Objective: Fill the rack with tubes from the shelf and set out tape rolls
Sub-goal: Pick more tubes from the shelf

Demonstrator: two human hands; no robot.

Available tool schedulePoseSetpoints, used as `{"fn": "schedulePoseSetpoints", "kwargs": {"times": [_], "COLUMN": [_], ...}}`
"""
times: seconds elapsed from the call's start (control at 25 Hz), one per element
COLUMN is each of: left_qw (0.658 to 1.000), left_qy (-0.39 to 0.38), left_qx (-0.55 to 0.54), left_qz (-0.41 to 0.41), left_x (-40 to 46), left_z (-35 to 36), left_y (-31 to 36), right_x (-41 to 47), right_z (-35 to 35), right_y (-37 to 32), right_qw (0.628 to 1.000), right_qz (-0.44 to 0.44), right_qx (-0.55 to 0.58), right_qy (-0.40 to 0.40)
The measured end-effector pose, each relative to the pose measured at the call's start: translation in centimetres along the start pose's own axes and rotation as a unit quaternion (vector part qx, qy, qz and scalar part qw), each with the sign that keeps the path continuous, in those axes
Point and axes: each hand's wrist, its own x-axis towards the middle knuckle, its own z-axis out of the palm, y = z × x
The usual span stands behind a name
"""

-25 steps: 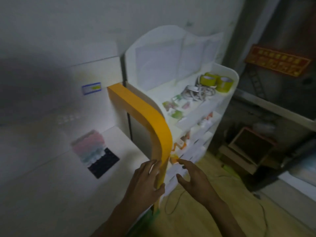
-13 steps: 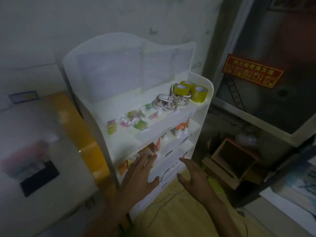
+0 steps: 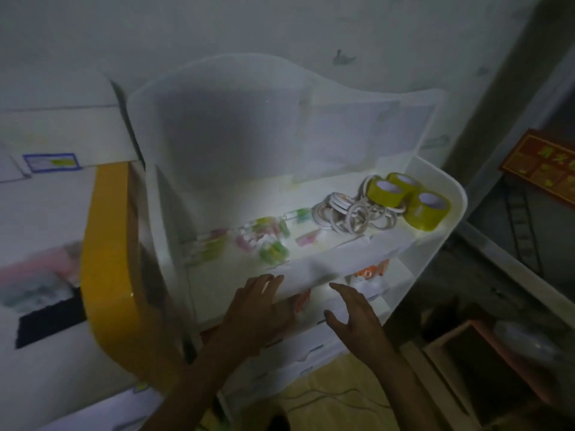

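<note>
- Looks like the reaching step to me: both hands are up at the white shelf (image 3: 448, 231), nothing picked yet.
- Left hand (image 3: 258, 312) has its fingers straight and loosely spread, fingertips at the front lip of the top tier. It holds nothing.
- Right hand (image 3: 354, 315) is empty too, fingers relaxed and a bit apart, thumb out to the side, in front of the tier below.
- Orange-and-white tubes (image 3: 370, 273) sit on that lower tier, just beyond the right hand's fingertips and slightly to its right. Near, but not touching as far as I can tell, it's pretty blurry there.
- Yellow tape rolls (image 3: 407, 200) are on the top tier, well up and to the right of the right hand, with a pile of thin white tape rolls (image 3: 351, 213) just beside them, closer to the hands.
- Small pastel clips (image 3: 267, 241) lie right above the left hand's fingertips.
- Next move, my guess: the right hand goes a bit further in under the top tier's lip and closes on a tube. Tight gap, so the knuckles could knock that lip.
</note>
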Motion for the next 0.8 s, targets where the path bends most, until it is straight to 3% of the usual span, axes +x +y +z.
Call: {"fn": "schedulePoseSetpoints", "kwargs": {"times": [0.2, 0.44, 0.8], "left_qw": [0.999, 0.993, 0.980], "left_qy": [0.001, 0.020, 0.055], "left_qx": [0.002, 0.021, 0.020], "left_qz": [-0.053, -0.112, -0.189], "left_x": [5.8, 10.8, 14.7], "left_z": [1.8, 1.5, 3.4], "left_y": [-3.7, -6.2, -4.3], "right_x": [8.7, 17.6, 24.7], "right_z": [-0.1, 0.7, 0.0], "right_y": [2.0, 2.2, 4.8], "right_qw": [0.997, 0.993, 0.985], "right_qz": [-0.045, -0.086, -0.129], "right_qx": [-0.007, 0.019, -0.012], "right_qy": [-0.062, -0.081, -0.116]}}
